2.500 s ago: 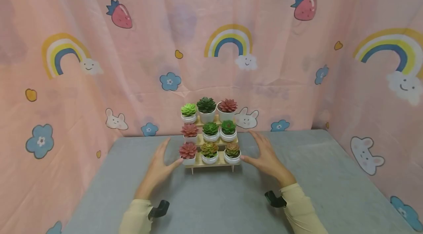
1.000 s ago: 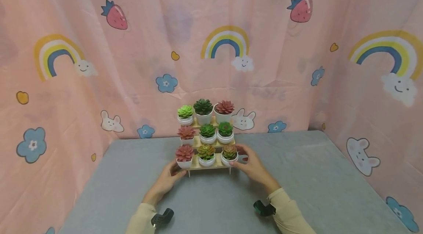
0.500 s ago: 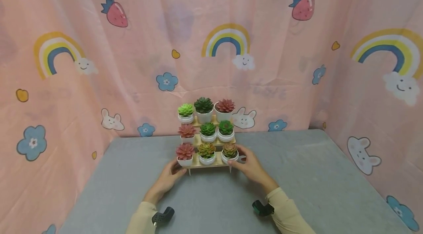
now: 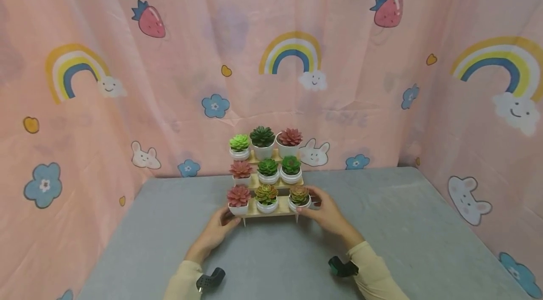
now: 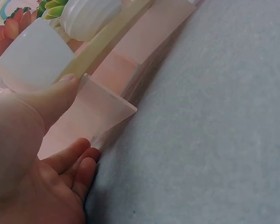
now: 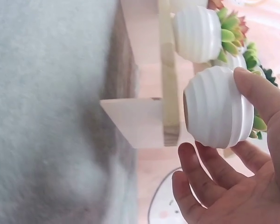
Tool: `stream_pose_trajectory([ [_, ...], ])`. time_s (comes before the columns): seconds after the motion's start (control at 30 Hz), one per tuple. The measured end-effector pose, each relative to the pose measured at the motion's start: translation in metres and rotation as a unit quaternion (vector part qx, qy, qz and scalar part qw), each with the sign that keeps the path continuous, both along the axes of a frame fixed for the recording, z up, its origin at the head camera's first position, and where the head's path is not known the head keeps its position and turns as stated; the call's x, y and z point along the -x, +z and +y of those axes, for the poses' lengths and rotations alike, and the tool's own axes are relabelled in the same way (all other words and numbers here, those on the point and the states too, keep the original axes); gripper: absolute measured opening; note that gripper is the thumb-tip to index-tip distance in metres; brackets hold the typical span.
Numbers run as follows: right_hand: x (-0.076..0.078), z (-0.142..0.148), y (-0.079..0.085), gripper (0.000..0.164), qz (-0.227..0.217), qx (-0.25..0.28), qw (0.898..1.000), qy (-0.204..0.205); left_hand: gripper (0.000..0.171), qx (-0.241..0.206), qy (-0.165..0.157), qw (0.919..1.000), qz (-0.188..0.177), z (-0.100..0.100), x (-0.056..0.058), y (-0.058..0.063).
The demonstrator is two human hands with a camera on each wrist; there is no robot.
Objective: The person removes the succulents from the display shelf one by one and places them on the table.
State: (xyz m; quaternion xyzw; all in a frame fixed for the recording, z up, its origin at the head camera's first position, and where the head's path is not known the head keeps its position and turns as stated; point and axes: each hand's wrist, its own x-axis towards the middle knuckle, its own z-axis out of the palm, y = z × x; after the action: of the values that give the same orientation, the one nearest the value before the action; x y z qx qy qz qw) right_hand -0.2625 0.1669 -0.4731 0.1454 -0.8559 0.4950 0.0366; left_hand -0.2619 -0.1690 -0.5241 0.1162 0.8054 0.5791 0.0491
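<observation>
A wooden three-tier plant stand point(image 4: 279, 209) with white side panels carries small potted succulents. My right hand point(image 4: 328, 215) pinches the ribbed white pot of the front right succulent point(image 4: 299, 196), thumb on its rim and fingers behind. In the right wrist view, a narrow gap shows between this ribbed pot point(image 6: 214, 109) and the shelf board point(image 6: 170, 93). My left hand point(image 4: 217, 227) holds the left end of the bottom tier, its thumb on the board point(image 5: 102, 46) beside a smooth white pot point(image 5: 35, 58) with a reddish succulent. Its other fingers are beside the side panel point(image 5: 91, 109).
The stand is on a grey cloth-covered table point(image 4: 271, 262), near its back edge. A pink printed curtain point(image 4: 182, 78) hangs behind and on both sides. A green-brown succulent point(image 4: 266, 196) stands mid-tier in front, and several others fill the upper tiers.
From spread apart at the stand's sides, both hands have closed in: the left on the shelf end, the right on the front right pot. That pot has just shifted slightly right.
</observation>
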Motion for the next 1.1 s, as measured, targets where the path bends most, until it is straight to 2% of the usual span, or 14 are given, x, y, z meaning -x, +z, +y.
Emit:
stream_pose_trajectory([
  [0.33,-0.002,0.017,0.015,0.055,0.021,0.023,0.999,-0.008,0.061,-0.003,0.002,1.0000,-0.004,0.001,-0.003,0.004],
  [0.57,-0.001,0.031,0.019,0.055,0.008,0.029,0.998,-0.049,0.059,-0.005,0.003,1.0000,-0.008,0.001,-0.002,0.003],
  [0.77,0.004,0.039,0.011,0.057,-0.019,0.016,0.996,-0.088,0.059,-0.005,-0.002,0.9999,-0.009,0.001,-0.002,0.004],
  [1.1,0.013,0.045,-0.014,0.058,-0.046,0.003,0.994,-0.097,0.058,-0.009,0.001,0.9999,-0.011,0.001,-0.003,0.004],
])
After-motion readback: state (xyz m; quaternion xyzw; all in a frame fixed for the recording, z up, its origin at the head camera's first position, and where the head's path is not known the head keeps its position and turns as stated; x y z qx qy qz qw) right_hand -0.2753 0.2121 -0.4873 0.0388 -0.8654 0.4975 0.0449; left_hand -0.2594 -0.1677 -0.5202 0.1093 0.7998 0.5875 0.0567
